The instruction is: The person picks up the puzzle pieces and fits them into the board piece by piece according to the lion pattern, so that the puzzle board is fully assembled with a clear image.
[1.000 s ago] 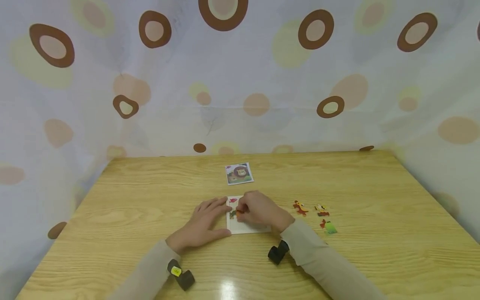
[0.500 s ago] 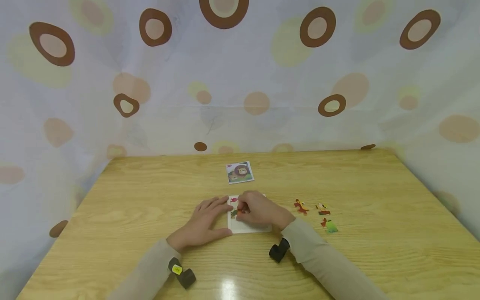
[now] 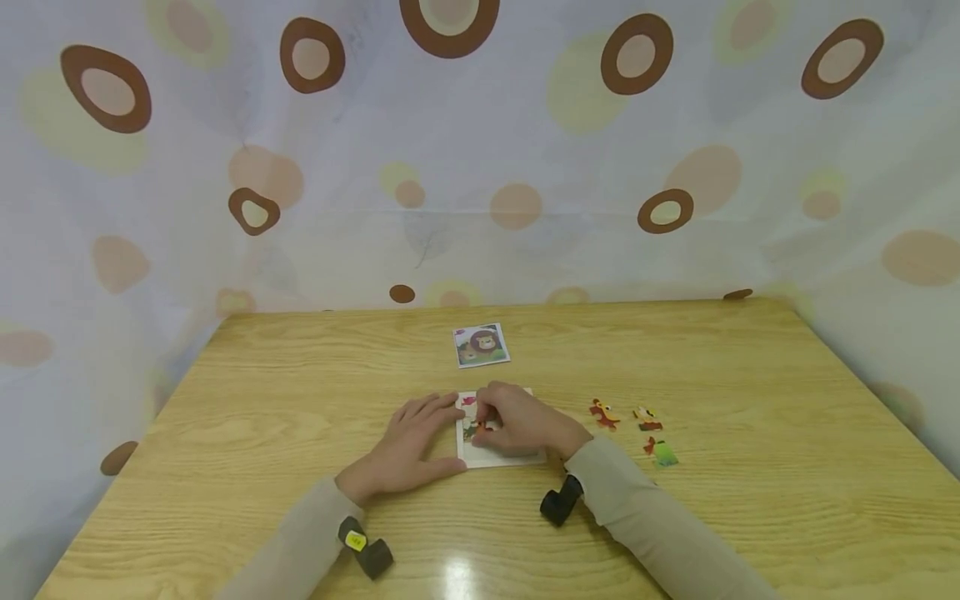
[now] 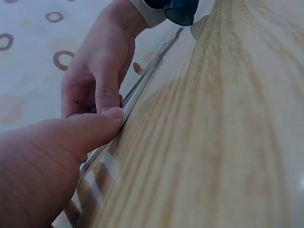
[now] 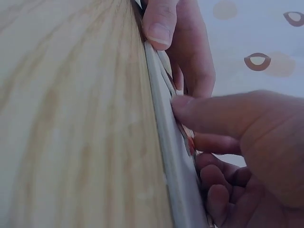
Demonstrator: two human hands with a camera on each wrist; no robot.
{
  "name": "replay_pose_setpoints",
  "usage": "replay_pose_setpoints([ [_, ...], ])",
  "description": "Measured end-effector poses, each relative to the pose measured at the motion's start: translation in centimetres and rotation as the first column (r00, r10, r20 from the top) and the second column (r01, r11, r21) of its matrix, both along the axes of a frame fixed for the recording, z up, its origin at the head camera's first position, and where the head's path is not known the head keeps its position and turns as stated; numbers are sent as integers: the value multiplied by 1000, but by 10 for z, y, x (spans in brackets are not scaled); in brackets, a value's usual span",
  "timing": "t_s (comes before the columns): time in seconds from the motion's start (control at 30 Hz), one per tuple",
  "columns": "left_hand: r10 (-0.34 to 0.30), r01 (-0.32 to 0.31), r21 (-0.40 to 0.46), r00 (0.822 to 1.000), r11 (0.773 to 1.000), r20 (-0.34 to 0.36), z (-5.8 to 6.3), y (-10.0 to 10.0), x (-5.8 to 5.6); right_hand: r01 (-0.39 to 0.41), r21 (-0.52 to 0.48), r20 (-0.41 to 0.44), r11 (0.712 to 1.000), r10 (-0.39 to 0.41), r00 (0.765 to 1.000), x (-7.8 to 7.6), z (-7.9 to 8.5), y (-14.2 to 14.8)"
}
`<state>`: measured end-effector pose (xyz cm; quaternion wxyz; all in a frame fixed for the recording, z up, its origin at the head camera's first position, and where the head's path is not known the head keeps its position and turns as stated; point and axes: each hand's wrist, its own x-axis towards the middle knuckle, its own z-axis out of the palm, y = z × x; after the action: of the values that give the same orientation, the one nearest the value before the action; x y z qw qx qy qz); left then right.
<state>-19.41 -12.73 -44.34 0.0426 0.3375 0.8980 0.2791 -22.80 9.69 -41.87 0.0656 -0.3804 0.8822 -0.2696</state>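
A white puzzle board (image 3: 491, 457) lies flat on the table, with pink and green parts of a picture along its left side. My left hand (image 3: 408, 446) rests at the board's left edge, its fingers spread and its thumb at the near left corner. Over the board, my right hand (image 3: 525, 419) pinches an orange-red puzzle piece (image 3: 481, 427) between thumb and index finger, low against the surface. Most of that piece is covered by the fingers. In the right wrist view the board's edge (image 5: 164, 128) runs beneath both hands, and the other fingers are curled.
Beyond the board lies a square picture card (image 3: 482, 346) with a lion on it. To the right are loose puzzle pieces: a red-brown one (image 3: 604, 413), a yellow-and-brown one (image 3: 648, 419) and a green-and-red one (image 3: 662, 452). A patterned curtain (image 3: 450, 250) stands behind the table.
Both hands keep nearly the same place on the board. The right fingers shift very slightly with the piece. The loose pieces and the card stay where they were.
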Motion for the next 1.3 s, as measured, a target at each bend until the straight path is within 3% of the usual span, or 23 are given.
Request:
replay_pose_setpoints([
  [0.3, -13, 13, 7, 1000, 1000, -1, 0, 1, 1, 31, -17, 12, 999, -31, 999, 2, -2, 0],
  [0.67, 5, -5, 8, 1000, 1000, -6, 1, 2, -3, 90, 39, 7, 995, -90, 996, 5, 4, -2],
  [0.93, 10, -10, -2, 1000, 1000, -3, -2, 2, -2, 100, 33, 62, 994, -102, 993, 5, 4, -1],
  [1.3, 2, -1, 32, 1000, 999, -17, -2, 1, 0, 49, 9, -45, 999, -48, 998, 2, -1, -2],
])
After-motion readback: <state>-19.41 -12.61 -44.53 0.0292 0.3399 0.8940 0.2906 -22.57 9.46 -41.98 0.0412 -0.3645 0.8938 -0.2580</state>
